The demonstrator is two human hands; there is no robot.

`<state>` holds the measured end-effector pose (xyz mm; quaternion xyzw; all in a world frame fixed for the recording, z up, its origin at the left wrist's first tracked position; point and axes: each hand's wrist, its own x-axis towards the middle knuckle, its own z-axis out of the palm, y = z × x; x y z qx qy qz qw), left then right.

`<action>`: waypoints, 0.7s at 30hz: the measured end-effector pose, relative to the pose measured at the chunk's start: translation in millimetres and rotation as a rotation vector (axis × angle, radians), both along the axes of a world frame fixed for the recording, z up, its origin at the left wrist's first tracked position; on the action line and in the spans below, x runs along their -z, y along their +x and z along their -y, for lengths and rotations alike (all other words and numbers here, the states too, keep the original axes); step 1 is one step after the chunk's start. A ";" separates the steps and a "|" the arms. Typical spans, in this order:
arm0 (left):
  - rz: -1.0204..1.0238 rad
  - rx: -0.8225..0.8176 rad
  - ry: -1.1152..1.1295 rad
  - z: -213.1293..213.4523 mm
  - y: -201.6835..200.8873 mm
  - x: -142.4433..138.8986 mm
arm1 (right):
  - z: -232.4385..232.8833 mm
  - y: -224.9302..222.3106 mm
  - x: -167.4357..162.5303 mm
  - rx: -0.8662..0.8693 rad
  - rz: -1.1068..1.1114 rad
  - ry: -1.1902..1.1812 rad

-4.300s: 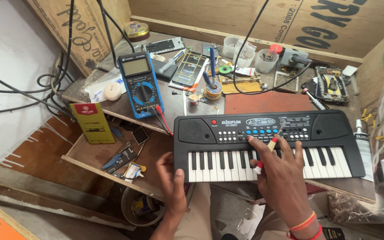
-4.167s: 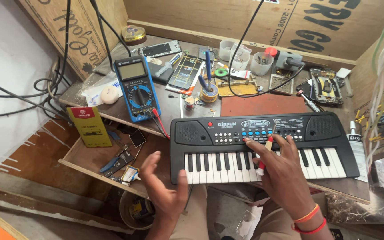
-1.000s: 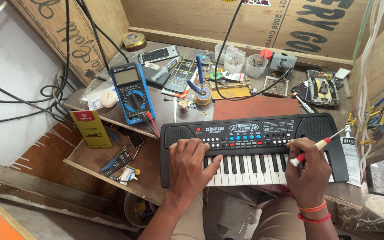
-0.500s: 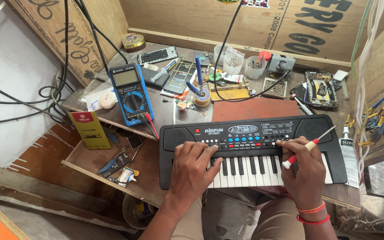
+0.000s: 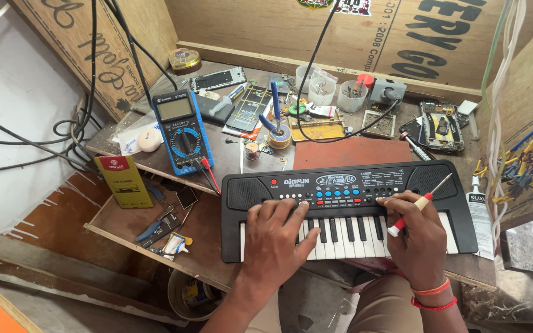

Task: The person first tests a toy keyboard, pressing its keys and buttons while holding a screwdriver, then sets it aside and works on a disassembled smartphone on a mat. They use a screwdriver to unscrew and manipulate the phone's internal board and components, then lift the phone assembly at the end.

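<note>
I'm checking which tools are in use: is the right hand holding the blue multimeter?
No, the right hand holds a screwdriver over the keyboard; the multimeter lies untouched.

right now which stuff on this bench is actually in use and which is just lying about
In use:
- toy keyboard, left hand on its keys
- screwdriver, held in right hand

Lying about:
- blue multimeter
- blue pliers
- opened phone
- plastic cups
- yellow box
</note>
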<state>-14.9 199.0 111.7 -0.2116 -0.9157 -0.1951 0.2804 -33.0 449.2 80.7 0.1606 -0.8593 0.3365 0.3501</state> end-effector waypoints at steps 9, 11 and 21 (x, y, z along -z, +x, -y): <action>0.024 0.045 0.052 0.7 12.1 16.2 | 7.7 6.7 3.3 0.006 0.020 -0.054; 0.001 0.040 0.042 2.1 14.2 16.4 | 7.9 7.0 4.2 0.006 0.022 -0.061; -0.001 0.004 0.014 3.1 15.2 10.4 | 9.8 8.2 -1.0 -0.021 -0.018 0.012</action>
